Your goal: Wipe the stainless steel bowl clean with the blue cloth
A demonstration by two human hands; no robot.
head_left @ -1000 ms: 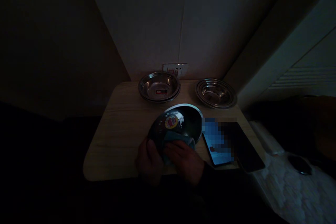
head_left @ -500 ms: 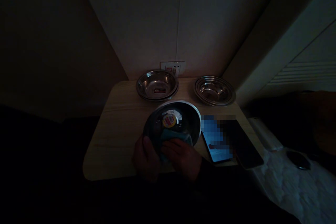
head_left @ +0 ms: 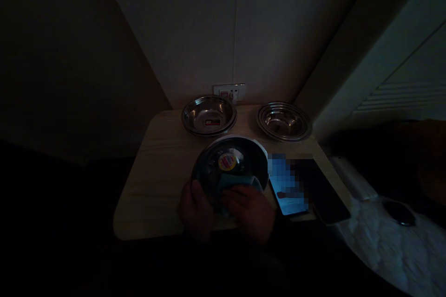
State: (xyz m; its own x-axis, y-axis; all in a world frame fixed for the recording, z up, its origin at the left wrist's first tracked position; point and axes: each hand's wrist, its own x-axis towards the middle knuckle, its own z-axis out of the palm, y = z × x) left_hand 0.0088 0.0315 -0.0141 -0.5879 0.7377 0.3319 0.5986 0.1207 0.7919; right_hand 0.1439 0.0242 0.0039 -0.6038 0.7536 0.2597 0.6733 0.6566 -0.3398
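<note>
Dim room, seen from above: both hands come in from the bottom, low & close together, at the near side of a wood-grain worktop (head_left: pixel 149 185). Left hand (head_left: pixel 195 211) is at the near-left edge of a metal bowl (head_left: pixel 211 172), thumb pointing up along it. Right hand (head_left: pixel 249 211), dark sleeve behind, slants up & leftwards, back of hand uppermost.

Bowl is round, shiny, v dark w/ bright reflections & a pale gleam on its far rim; round yellow & red sticker (head_left: pixel 227 161) near the middle. It's tilted, over the near-centre of the worktop; can't tell if it touches the surface.

Left hand is clasped on the bowl's edge, thumb on top, other fingers mostly hidden. Right hand's fingers are bent & close together, grasping a blue-green cloth (head_left: pixel 240 180) and holding it against the bowl's near part.

Behind, L to R: stacked basins (head_left: pixel 209 115) w/ small dark label inside, then nested basins (head_left: pixel 284 123); wall socket (head_left: pixel 239 89) above, btwn them. Right of bowl: touchscreen (head_left: pixel 292 203), lit blue, partly pixelated, w/ a dark flat slab (head_left: pixel 331 195) alongside
</note>
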